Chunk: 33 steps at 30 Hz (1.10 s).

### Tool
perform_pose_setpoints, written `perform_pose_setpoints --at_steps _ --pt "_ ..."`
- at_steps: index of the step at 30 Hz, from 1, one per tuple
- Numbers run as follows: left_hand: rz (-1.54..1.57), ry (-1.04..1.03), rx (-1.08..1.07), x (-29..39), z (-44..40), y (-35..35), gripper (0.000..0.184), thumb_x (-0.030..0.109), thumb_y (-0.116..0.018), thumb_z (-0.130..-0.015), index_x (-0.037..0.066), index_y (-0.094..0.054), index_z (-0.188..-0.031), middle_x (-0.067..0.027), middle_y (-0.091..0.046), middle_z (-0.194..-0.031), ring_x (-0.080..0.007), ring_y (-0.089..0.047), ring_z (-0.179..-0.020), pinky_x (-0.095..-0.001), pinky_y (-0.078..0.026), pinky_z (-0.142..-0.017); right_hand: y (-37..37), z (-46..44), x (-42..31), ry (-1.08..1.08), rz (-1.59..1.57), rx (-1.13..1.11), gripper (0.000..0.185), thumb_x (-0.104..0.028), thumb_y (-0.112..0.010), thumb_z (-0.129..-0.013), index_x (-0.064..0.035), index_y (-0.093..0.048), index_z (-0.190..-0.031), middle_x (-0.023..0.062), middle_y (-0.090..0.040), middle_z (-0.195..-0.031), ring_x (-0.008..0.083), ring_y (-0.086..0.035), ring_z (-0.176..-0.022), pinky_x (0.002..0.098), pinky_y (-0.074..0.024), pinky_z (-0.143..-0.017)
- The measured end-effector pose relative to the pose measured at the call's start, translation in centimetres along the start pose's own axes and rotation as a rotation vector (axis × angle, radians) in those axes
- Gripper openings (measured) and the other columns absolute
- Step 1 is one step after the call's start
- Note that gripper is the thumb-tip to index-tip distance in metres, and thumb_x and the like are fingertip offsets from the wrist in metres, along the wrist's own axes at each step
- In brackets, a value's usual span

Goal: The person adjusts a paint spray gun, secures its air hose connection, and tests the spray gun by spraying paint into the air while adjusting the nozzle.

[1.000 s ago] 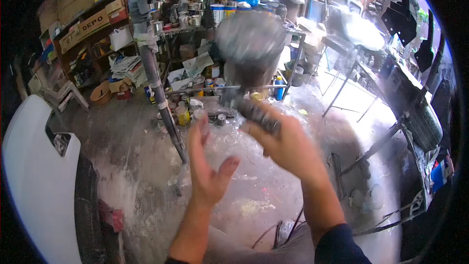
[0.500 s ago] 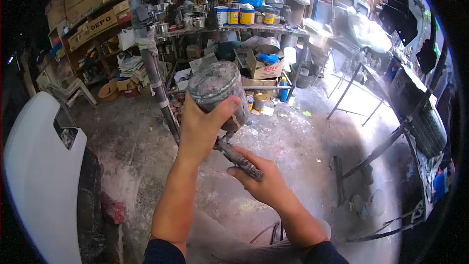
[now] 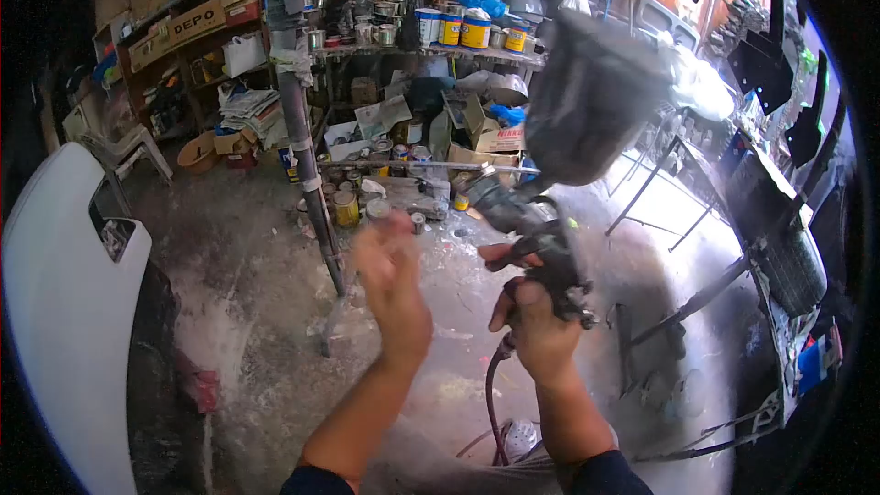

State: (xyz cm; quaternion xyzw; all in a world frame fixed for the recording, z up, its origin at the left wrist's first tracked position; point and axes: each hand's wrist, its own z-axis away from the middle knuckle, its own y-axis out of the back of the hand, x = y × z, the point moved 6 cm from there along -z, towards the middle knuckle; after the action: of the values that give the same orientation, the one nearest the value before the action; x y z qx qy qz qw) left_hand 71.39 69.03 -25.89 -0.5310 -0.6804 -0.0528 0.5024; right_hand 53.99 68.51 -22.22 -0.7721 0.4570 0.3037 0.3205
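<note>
My right hand (image 3: 541, 325) grips a paint spray gun (image 3: 550, 257) by its handle, the fingers near its trigger. On top of the gun sits a large dark grey cup (image 3: 591, 96), tilted and slightly blurred. The gun's nozzle end points up and left. A dark hose (image 3: 496, 394) runs down from beneath the handle. To the left of the gun, apart from it, is my left hand (image 3: 392, 289), raised. Its fingers are smeared by motion, and no object shows in it.
A white car bumper (image 3: 64, 302) stands at the left. Behind a taped post (image 3: 301, 137) is a shelf (image 3: 367, 53) with paint cans (image 3: 475, 32). Boxes and tins lie below it. A metal stand (image 3: 632, 192) and a tire (image 3: 797, 261) are at the right.
My left hand has let go of the cup and moved down. My right hand has swung the spray gun to the right and turned it, bringing the cup higher.
</note>
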Motion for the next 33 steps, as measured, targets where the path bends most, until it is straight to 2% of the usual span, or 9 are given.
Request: perform_pose_setpoints --at_steps 1,3,5,7,10,13,20,26,33 --pt "-0.061 0.069 -0.100 -2.0 2.4 0.1 0.031 0.023 -0.052 -0.101 0.000 -0.051 -0.122 -0.0093 -0.056 -0.115 -0.0202 -0.052 -0.110 -0.0356 -0.039 -0.102 0.2 -0.1 -0.4 -0.029 0.027 0.037 0.058 -0.010 -0.059 -0.096 0.0033 -0.036 -0.148 0.0208 -0.067 -0.114 0.0130 -0.060 -0.058 0.0242 -0.0504 -0.049" --pt "-0.115 0.297 -0.343 -6.4 7.9 0.9 0.027 0.019 -0.051 -0.104 0.000 -0.054 -0.123 -0.0090 -0.057 -0.115 -0.0176 -0.054 -0.105 -0.0313 -0.044 -0.096 0.2 -1.2 -1.6 0.041 0.163 0.127 0.044 -0.037 -0.059 -0.101 -0.0059 -0.050 -0.132 0.0249 -0.064 -0.115 0.0145 -0.058 -0.054 0.0240 -0.0456 -0.044" --pt "-0.303 0.449 -0.770 -11.9 14.1 2.3 0.038 0.027 -0.056 -0.103 0.001 -0.052 -0.131 -0.0119 -0.059 -0.121 -0.0177 -0.056 -0.107 -0.0329 -0.046 -0.094 -0.1 -3.6 -2.4 0.139 0.219 0.166 0.035 -0.029 -0.054 -0.104 -0.0054 -0.049 -0.130 0.0158 -0.065 -0.106 0.0114 -0.056 -0.053 0.0228 -0.0435 -0.045" --pt "-0.092 0.717 -0.943 -17.7 20.5 5.0 0.056 0.035 -0.055 -0.104 0.000 -0.043 -0.146 -0.0156 -0.055 -0.137 -0.0214 -0.052 -0.129 -0.0364 -0.043 -0.107 -1.1 -6.2 -3.2 0.293 0.237 0.237 0.030 -0.025 -0.053 -0.104 -0.0046 -0.052 -0.126 0.0119 -0.065 -0.101 0.0092 -0.054 -0.053 0.0215 -0.0422 -0.044" --pt "-0.039 0.914 -1.229 -23.8 28.6 8.7 0.081 0.049 -0.060 -0.099 0.002 -0.026 -0.155 -0.0144 -0.047 -0.150 -0.0219 -0.045 -0.136 -0.0383 -0.035 -0.115 -2.1 -10.0 -4.3 0.371 0.211 0.302 0.039 -0.016 -0.068 -0.096 0.0003 -0.048 -0.125 0.0088 -0.065 -0.089 0.0082 -0.057 -0.056 0.0220 -0.0469 -0.046" --pt "-0.086 1.073 -1.393 -26.4 34.8 10.3 0.079 0.040 -0.067 -0.097 0.005 -0.026 -0.156 -0.0134 -0.049 -0.149 -0.0231 -0.048 -0.134 -0.0385 -0.038 -0.113 -2.8 -12.9 -4.2 0.455 0.404 0.269 0.031 -0.017 -0.068 -0.098 -0.0015 -0.051 -0.119 0.0051 -0.063 -0.085 0.0089 -0.059 -0.062 0.0228 -0.0473 -0.054" --pt "0.097 1.145 -1.461 -22.8 35.4 8.8 0.067 0.033 -0.069 -0.096 0.003 -0.041 -0.149 -0.0119 -0.061 -0.130 -0.0202 -0.053 -0.126 -0.0346 -0.039 -0.111 -3.1 -16.9 -2.7 0.711 0.680 0.363 0.034 -0.018 -0.068 -0.097 0.0001 -0.052 -0.122 0.0159 -0.068 -0.096 0.0229 -0.067 -0.091 0.0343 -0.0516 -0.077" --pt "0.153 1.180 -1.391 -22.1 35.5 9.3 0.065 0.031 -0.069 -0.096 0.002 -0.042 -0.148 -0.0118 -0.058 -0.135 -0.0205 -0.053 -0.127 -0.0340 -0.040 -0.110 -3.4 -17.3 -3.0 0.908 0.866 0.460 0.039 -0.021 -0.070 -0.095 -0.0021 -0.051 -0.124 0.0188 -0.070 -0.100 0.0315 -0.070 -0.088 0.0376 -0.0533 -0.078" --pt "0.136 1.169 -1.391 -21.8 35.3 10.0 0.056 0.027 -0.066 -0.099 0.002 -0.047 -0.145 -0.0113 -0.058 -0.137 -0.0200 -0.052 -0.128 -0.0341 -0.039 -0.110 -5.1 -17.1 -2.3 0.848 0.824 0.325 0.040 -0.024 -0.074 -0.092 -0.0054 -0.055 -0.122 0.0181 -0.070 -0.100 0.0336 -0.071 -0.088 0.0405 -0.0548 -0.075"
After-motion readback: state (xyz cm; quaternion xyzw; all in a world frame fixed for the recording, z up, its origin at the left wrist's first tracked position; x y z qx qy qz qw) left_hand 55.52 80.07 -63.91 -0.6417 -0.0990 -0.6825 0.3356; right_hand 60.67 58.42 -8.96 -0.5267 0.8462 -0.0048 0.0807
